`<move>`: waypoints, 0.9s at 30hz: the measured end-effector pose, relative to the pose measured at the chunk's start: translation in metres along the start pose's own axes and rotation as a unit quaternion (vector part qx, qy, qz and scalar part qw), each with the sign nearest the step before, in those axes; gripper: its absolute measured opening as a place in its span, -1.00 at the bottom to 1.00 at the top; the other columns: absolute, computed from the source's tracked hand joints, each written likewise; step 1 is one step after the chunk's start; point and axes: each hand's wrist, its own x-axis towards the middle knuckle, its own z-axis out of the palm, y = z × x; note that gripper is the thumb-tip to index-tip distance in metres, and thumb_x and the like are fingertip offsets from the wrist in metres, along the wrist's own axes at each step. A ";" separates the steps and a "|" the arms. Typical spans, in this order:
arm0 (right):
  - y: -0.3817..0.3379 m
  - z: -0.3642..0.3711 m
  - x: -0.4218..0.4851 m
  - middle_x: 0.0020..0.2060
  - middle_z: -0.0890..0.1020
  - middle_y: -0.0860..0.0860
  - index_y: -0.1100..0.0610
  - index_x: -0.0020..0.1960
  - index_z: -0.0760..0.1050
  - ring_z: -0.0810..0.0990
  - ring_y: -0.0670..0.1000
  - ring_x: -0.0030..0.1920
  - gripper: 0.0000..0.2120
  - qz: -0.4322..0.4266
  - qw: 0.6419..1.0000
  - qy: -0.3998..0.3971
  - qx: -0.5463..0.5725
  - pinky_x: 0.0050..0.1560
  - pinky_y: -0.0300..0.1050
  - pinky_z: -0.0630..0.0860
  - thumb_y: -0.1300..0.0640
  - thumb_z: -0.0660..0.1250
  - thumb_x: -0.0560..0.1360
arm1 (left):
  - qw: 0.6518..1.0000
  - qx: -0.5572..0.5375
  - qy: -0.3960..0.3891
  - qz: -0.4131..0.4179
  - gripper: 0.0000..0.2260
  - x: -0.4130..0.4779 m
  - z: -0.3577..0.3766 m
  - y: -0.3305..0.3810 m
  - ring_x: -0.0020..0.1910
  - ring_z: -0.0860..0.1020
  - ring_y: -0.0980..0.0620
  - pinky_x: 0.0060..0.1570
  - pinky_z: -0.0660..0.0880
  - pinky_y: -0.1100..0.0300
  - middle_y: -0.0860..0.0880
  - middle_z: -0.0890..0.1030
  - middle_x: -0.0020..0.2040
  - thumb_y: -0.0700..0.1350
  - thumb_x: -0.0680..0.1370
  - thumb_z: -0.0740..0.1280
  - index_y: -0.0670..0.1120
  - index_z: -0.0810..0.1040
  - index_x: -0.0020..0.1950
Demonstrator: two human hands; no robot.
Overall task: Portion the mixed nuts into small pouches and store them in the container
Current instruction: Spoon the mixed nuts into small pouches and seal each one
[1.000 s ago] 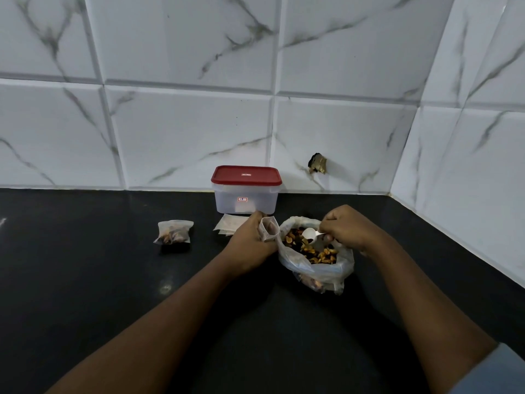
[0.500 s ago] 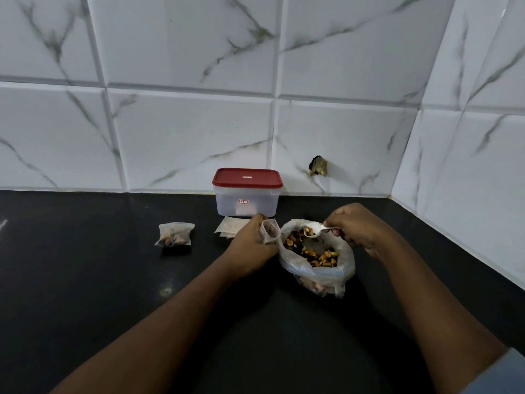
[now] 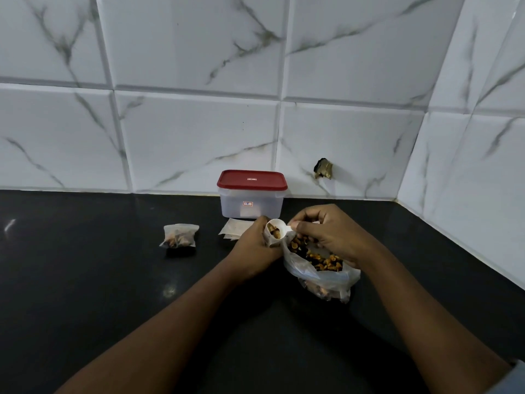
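Spill risk: pouch (image 3: pixel 270 242) held by left fingers (image 3: pixel 260 226), spoon (image 3: pixel 279 226) pinched by right fingers (image 3: pixel 301 224); nuts (image 3: pixel 275 234) may be tipped past pouch mouth onto table (image 3: pixel 113 280).

We see a glossy black countertop (image 3: pixel 85 280) and smooth, veined white tiles (image 3: pixel 199 137) at twelve o'clock. The container (image 3: pixel 235 207) looks frosted plastic, its red lid (image 3: pixel 251 182) matt — the nut bag (image 3: pixel 326 280) thin, crinkled film.
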 end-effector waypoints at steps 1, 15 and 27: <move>-0.001 0.001 0.000 -0.17 0.75 -0.06 0.02 -0.01 0.74 0.67 -0.05 -0.19 -0.90 -0.018 0.999 0.004 -0.036 -0.12 -0.14 0.58 0.11 0.44 0.61 | 1.000 -0.003 0.002 0.000 -0.70 0.000 0.000 0.000 0.06 0.64 0.13 0.04 0.61 0.14 0.06 0.66 0.07 -0.10 0.52 0.53 0.04 0.51 0.17; 0.012 -0.045 0.001 -0.11 0.76 -0.19 -0.09 0.01 0.77 0.69 -0.19 -0.06 -0.88 -0.040 0.981 0.056 -0.180 0.05 -0.10 0.60 0.10 0.51 0.53 | 1.000 -0.003 0.007 -0.003 -0.72 0.000 0.000 -0.001 0.02 0.66 0.14 -0.03 0.60 0.24 0.06 0.67 0.05 -0.13 0.52 0.53 0.03 0.52 0.15; 0.036 -0.041 0.009 -0.14 0.72 -0.08 -0.02 -0.04 0.74 0.66 -0.10 -0.17 -0.88 0.044 0.945 0.039 -0.321 -0.25 -0.25 0.47 0.15 0.44 0.54 | 1.000 0.000 -0.006 -0.016 -0.68 -0.001 -0.002 0.004 0.07 0.63 0.16 -0.08 0.55 0.31 0.10 0.63 0.11 -0.13 0.53 0.52 0.09 0.49 0.19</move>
